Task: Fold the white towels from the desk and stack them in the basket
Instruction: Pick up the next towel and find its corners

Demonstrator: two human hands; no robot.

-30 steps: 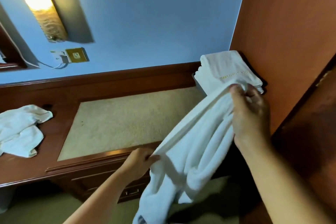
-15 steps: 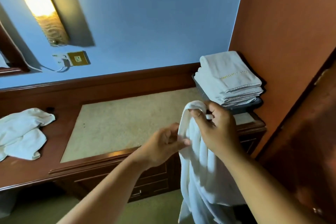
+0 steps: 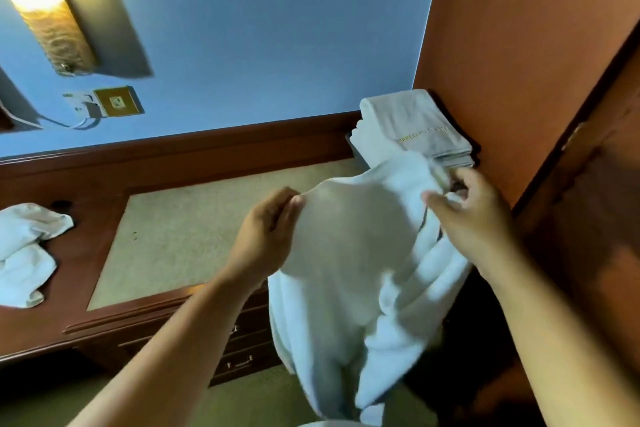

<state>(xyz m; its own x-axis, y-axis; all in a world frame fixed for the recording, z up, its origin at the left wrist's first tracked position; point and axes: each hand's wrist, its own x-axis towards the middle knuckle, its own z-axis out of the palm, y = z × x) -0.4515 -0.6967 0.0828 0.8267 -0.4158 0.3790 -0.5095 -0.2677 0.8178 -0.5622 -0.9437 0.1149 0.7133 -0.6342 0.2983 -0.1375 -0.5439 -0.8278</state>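
**Operator:** How far is the job progressing?

**Inspector:** Roughly midway, by my estimate. The desk (image 3: 79,246) is carrying work at both ends. One white towel (image 3: 346,253) is hanging open in the air in front of the desk's right end, not yet folded. Behind it, a stack of folded towels (image 3: 408,121) is sitting in the far right corner against the wall. I cannot make out the basket under it.

**Operator:** What is waiting?

**Inspector:** Crumpled towels (image 3: 24,253) are lying at the desk's left end, well apart from the stack. Those are needing folding and stacking after the one in hand.

**Operator:** And the hands?

**Inspector:** The left hand (image 3: 266,239) is pinching the towel's upper edge. The right hand (image 3: 474,215) is gripping the opposite upper corner, fingers curled into the cloth, just in front of the stack.
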